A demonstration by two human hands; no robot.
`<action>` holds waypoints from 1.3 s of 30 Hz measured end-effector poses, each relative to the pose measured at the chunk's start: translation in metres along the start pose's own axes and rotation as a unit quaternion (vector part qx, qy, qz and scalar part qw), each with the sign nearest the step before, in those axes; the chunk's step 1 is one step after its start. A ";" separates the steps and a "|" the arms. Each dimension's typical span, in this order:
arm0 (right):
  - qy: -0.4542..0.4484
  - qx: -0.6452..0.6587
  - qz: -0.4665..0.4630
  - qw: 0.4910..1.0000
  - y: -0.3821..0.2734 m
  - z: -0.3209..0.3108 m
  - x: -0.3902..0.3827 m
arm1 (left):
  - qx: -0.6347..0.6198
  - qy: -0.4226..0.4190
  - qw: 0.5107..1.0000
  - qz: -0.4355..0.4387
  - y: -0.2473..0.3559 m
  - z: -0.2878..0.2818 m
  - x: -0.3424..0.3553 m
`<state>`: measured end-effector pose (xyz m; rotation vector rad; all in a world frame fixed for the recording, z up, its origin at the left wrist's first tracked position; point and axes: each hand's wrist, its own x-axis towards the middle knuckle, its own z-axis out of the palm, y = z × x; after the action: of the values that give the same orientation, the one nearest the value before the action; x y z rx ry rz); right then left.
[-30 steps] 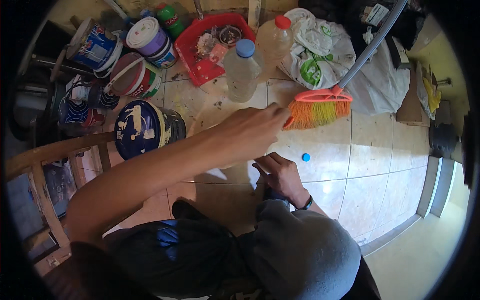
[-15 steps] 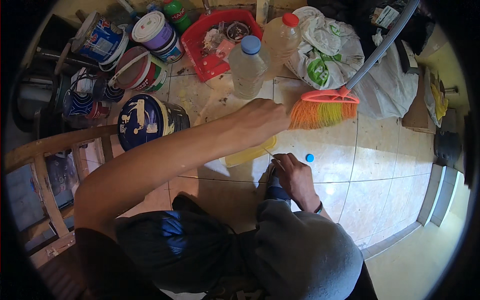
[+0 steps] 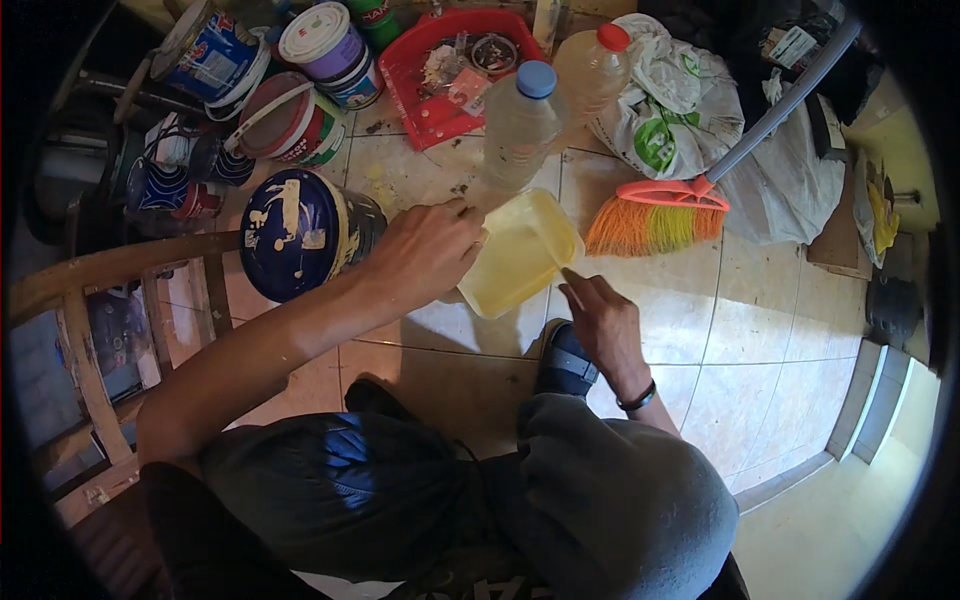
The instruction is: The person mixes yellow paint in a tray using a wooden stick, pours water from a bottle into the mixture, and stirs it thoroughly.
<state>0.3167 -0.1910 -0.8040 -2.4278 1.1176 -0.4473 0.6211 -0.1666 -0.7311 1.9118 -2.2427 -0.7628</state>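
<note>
A shallow yellow tray (image 3: pixel 515 250) with rounded corners is in front of me, tilted and casting a shadow on the tiles below. My left hand (image 3: pixel 430 250) grips its left edge, the fingers closed on the rim. My right hand (image 3: pixel 603 325) is at the tray's near right corner, thumb and fingers pinched together. A thin pale stick (image 3: pixel 562 271) seems to show at those fingertips, mostly covered by them. Just behind the tray stands a clear bottle with a blue cap (image 3: pixel 536 79).
A dark blue paint bucket (image 3: pixel 285 235) sits beside my left forearm. Farther back are more paint tins (image 3: pixel 330 50), a red dustpan (image 3: pixel 400 85) of debris and a red-capped bottle (image 3: pixel 590 75). An orange broom (image 3: pixel 655 220) and plastic bags (image 3: pixel 655 100) lie right; a wooden chair (image 3: pixel 130 270) stands left.
My left hand has drawn back leftward from above the tray to its left edge. The tray shows more fully and appears raised. The blue cap on the floor is now hidden by my right hand.
</note>
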 end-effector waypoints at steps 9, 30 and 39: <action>-0.060 0.095 -0.042 0.993 -0.039 -0.001 -0.006 | -0.073 -0.018 0.995 -0.060 -0.011 0.014 -0.004; -0.027 0.044 -0.026 0.998 -0.034 0.004 0.007 | -0.027 0.068 0.995 -0.074 -0.016 0.026 0.006; -0.057 0.122 0.044 0.990 0.003 0.005 0.018 | -0.013 0.026 0.999 -0.046 -0.015 0.002 -0.009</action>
<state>0.3280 -0.2052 -0.8083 -2.1550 1.0505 -0.3868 0.6360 -0.1588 -0.7368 2.0107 -2.1174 -0.7411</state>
